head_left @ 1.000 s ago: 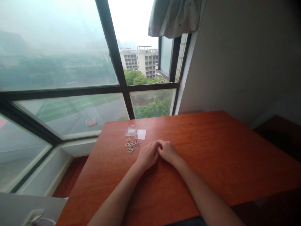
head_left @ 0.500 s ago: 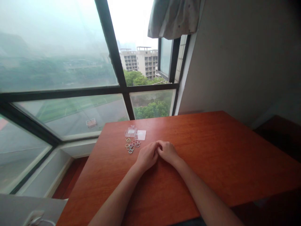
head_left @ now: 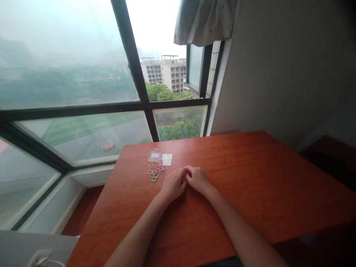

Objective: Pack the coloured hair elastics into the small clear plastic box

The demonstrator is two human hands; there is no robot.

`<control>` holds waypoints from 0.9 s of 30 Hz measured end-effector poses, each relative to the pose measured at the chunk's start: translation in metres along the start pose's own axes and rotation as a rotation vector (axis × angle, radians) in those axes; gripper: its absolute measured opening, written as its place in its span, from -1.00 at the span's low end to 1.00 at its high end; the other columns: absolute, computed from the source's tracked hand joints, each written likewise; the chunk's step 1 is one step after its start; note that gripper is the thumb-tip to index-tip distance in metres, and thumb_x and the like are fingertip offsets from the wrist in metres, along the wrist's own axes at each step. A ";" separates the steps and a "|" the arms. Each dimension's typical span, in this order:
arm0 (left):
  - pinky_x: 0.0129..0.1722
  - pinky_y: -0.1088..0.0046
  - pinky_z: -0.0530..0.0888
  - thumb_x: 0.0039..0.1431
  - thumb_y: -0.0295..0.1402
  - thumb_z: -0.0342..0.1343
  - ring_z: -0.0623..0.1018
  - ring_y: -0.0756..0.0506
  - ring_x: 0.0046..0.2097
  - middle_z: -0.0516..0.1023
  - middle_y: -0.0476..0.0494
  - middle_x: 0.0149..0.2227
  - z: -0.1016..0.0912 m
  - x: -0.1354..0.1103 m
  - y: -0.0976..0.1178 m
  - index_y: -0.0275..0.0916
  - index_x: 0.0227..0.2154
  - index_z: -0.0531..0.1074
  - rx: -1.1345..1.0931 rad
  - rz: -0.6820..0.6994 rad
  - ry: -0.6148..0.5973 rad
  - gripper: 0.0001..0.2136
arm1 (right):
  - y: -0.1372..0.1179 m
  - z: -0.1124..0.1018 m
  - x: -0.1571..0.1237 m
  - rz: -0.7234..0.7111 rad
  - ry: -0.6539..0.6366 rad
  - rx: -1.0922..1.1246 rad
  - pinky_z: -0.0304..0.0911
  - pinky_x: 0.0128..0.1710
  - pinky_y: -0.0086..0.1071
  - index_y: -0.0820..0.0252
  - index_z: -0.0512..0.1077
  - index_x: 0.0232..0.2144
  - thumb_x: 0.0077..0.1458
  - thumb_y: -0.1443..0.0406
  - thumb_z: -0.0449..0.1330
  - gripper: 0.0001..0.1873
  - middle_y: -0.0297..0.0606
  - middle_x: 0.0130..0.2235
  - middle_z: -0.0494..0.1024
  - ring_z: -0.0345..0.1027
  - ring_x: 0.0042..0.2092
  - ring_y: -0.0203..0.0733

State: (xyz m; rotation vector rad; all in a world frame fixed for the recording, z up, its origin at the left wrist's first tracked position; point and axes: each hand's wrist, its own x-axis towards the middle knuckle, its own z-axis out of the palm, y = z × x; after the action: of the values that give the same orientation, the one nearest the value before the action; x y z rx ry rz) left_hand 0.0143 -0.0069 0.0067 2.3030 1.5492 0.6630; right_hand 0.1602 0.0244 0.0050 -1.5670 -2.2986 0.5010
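Resting on the table, my left hand (head_left: 174,182) and my right hand (head_left: 197,178) meet at the fingertips. Both are closed, their fingers curled inward. Whatever lies between the fingers, if anything, is hidden. Just left of my left hand is a loose pile of small coloured rings (head_left: 156,171), like hair ties, several of them overlapping. Behind the pile sits a clear plastic box (head_left: 154,155). A flat whitish card or lid (head_left: 167,159) lies beside the box, on its right.
The reddish-brown wooden table (head_left: 250,178) stretches far to the right. Dark-framed windows (head_left: 111,107) run along its far and left sides, with one pane swung outward. A curtain (head_left: 204,22) hangs above, next to a grey wall (head_left: 278,74).
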 end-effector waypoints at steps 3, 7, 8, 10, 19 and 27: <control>-0.17 0.43 0.40 0.13 -0.52 -0.05 0.50 -0.09 -0.16 0.52 -0.12 -0.15 0.000 0.000 0.000 -0.17 -0.13 0.36 -0.007 0.001 0.002 -0.74 | 0.001 0.001 0.000 -0.003 0.001 0.001 0.15 -0.28 -0.43 0.09 0.49 -0.18 0.19 0.27 0.04 -0.75 -0.23 -0.23 0.61 0.46 -0.20 -0.17; -0.18 0.43 0.40 0.12 -0.52 -0.05 0.50 -0.08 -0.17 0.52 -0.12 -0.16 0.000 0.000 -0.001 -0.18 -0.14 0.36 -0.007 0.005 0.003 -0.74 | 0.001 0.002 0.000 -0.008 0.009 0.001 0.15 -0.29 -0.43 0.08 0.49 -0.18 0.18 0.27 0.04 -0.76 -0.24 -0.23 0.61 0.46 -0.21 -0.16; -0.18 0.43 0.40 0.12 -0.52 -0.05 0.49 -0.09 -0.17 0.52 -0.12 -0.16 0.000 0.000 -0.001 -0.18 -0.14 0.36 -0.007 0.005 0.002 -0.74 | 0.001 0.002 0.000 -0.010 0.012 0.002 0.15 -0.29 -0.42 0.08 0.49 -0.18 0.18 0.27 0.04 -0.75 -0.24 -0.22 0.61 0.46 -0.21 -0.16; -0.16 0.42 0.40 0.11 -0.53 -0.04 0.49 -0.09 -0.16 0.52 -0.12 -0.16 0.000 0.000 -0.001 -0.18 -0.13 0.36 -0.012 0.003 0.002 -0.73 | 0.002 0.002 0.000 -0.008 0.013 0.001 0.15 -0.29 -0.42 0.07 0.49 -0.17 0.18 0.27 0.04 -0.75 -0.23 -0.22 0.61 0.46 -0.20 -0.16; -0.18 0.44 0.40 0.11 -0.52 -0.04 0.50 -0.08 -0.18 0.52 -0.11 -0.16 0.001 0.000 -0.002 -0.17 -0.15 0.36 -0.002 0.004 0.008 -0.74 | 0.001 0.002 0.000 -0.002 0.005 0.014 0.16 -0.27 -0.43 0.07 0.49 -0.16 0.18 0.27 0.05 -0.75 -0.24 -0.20 0.62 0.46 -0.19 -0.16; -0.18 0.43 0.40 0.12 -0.52 -0.04 0.50 -0.09 -0.18 0.52 -0.11 -0.17 0.001 0.000 -0.001 -0.17 -0.15 0.36 0.000 -0.004 0.009 -0.75 | 0.003 0.003 0.000 -0.015 0.013 0.004 0.14 -0.29 -0.42 0.08 0.48 -0.18 0.17 0.28 0.04 -0.75 -0.24 -0.21 0.61 0.46 -0.20 -0.16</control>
State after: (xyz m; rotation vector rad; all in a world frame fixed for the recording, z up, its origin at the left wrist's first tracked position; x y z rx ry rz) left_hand 0.0143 -0.0067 0.0057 2.2997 1.5579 0.6731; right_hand 0.1614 0.0250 0.0015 -1.5457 -2.2972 0.4899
